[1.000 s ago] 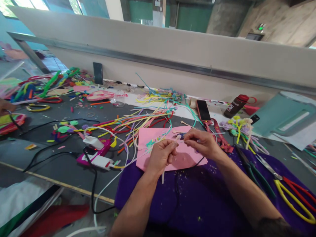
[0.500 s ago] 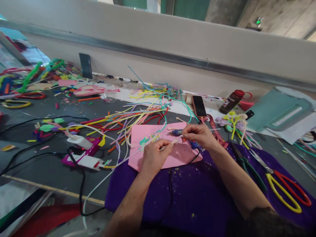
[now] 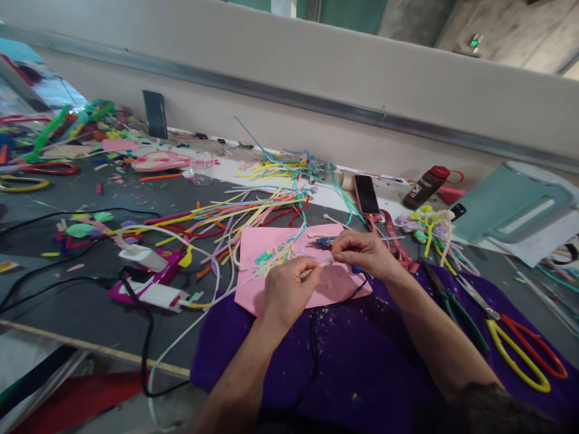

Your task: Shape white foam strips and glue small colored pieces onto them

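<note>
A grey bench (image 3: 67,301) carries a purple cloth (image 3: 362,361) under both wrists and a pink sheet (image 3: 257,253) beneath the fingers, likely catching scraps. The left hand (image 3: 284,292) pinches a pale stem (image 3: 316,268) steady; the right hand (image 3: 362,253) grips its tip.

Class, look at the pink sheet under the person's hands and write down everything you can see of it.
The pink sheet is a flat, thin, four-sided piece that looks like paper or foam. It lies skewed on the grey table, its near edge overlapping the purple cloth. Small coloured scraps are scattered on its left half. The left hand and right hand work just above it, covering its middle and near edge. Long coloured strips lie by its far edge.
</note>
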Tool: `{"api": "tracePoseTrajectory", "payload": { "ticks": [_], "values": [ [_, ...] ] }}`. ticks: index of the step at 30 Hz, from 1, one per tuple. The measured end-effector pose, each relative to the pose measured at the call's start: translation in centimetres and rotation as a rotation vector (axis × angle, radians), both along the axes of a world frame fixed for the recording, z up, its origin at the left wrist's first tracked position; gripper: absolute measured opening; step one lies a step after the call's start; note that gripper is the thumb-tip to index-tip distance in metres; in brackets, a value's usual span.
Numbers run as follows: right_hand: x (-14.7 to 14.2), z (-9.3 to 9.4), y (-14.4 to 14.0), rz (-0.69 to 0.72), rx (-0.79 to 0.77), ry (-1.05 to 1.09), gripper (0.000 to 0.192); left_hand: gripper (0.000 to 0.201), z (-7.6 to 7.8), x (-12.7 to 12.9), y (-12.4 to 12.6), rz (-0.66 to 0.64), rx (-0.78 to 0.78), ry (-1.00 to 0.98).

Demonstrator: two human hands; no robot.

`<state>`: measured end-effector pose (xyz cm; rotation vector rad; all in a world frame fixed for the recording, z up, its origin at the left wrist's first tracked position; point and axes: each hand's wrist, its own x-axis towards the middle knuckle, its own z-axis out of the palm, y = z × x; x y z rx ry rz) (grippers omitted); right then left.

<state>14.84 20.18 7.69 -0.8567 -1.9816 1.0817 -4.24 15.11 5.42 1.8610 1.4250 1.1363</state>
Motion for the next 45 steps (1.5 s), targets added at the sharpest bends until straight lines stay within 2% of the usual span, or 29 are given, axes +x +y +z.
{"api": "tracePoseTrajectory", "payload": {
  "ticks": [14, 21, 45],
  "values": [
    [0.08, -0.08, 0.14, 0.065, 0.097, -0.085, 0.013, 0.013, -0.01, 0.02, -0.07, -0.01, -0.009, -0.006],
    [0.17, -0.13, 0.21, 0.065, 0.066, -0.062, 0.016, 0.014, 0.02, 0.0, -0.1, -0.034, -0.016, -0.026],
    [0.35, -0.37, 0.49, 0.1, 0.161, -0.125, 0.013, 0.015, -0.2, -0.04, -0.05, -0.059, -0.036, -0.031]
  ]
}}
